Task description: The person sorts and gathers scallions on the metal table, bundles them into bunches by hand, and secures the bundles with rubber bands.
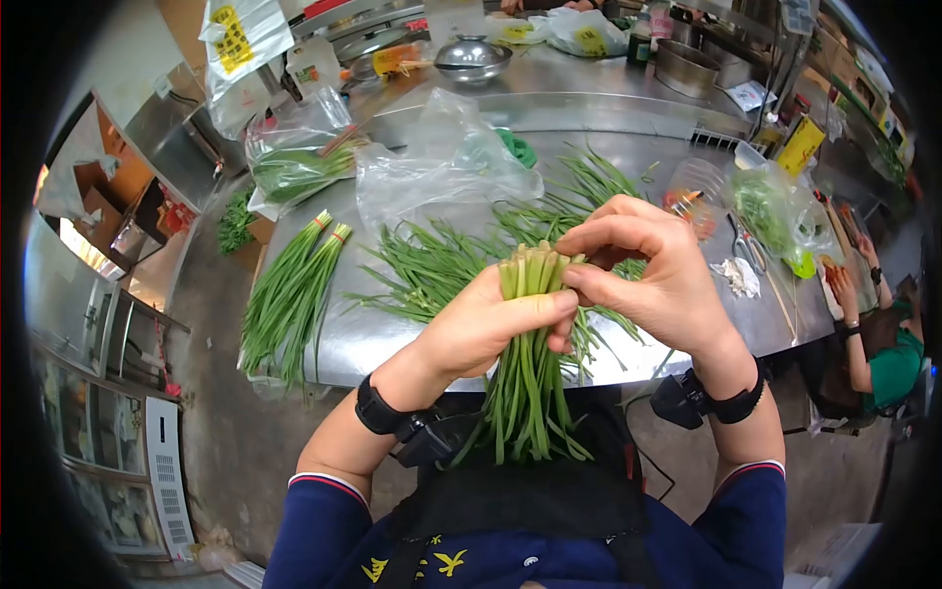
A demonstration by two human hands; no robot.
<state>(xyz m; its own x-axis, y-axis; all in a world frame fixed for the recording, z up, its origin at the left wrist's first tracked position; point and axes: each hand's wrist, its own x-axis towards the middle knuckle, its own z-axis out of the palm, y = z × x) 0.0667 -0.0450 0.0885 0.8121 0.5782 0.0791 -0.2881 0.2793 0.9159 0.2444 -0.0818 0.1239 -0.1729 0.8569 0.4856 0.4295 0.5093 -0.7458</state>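
My left hand (500,319) is closed around a bunch of garlic chives (533,393), its pale cut ends up and its green leaves hanging down toward my apron. At the right side of those cut ends, the thumb and forefinger of my right hand (638,270) pinch a stem end; the other fingers are curled. Loose garlic chives (422,263) lie spread on the steel table behind my hands. To the left, two bundles (294,285) with red bands rest side by side at the table's edge.
Clear plastic bags (442,172) lie behind the chives, one with greens inside (304,162). Scissors (748,243), crumpled white tissue (736,278) and a bag of herbs (765,206) are on the right. A metal bowl (473,61) stands on the back shelf. Another person (888,363) works at far right.
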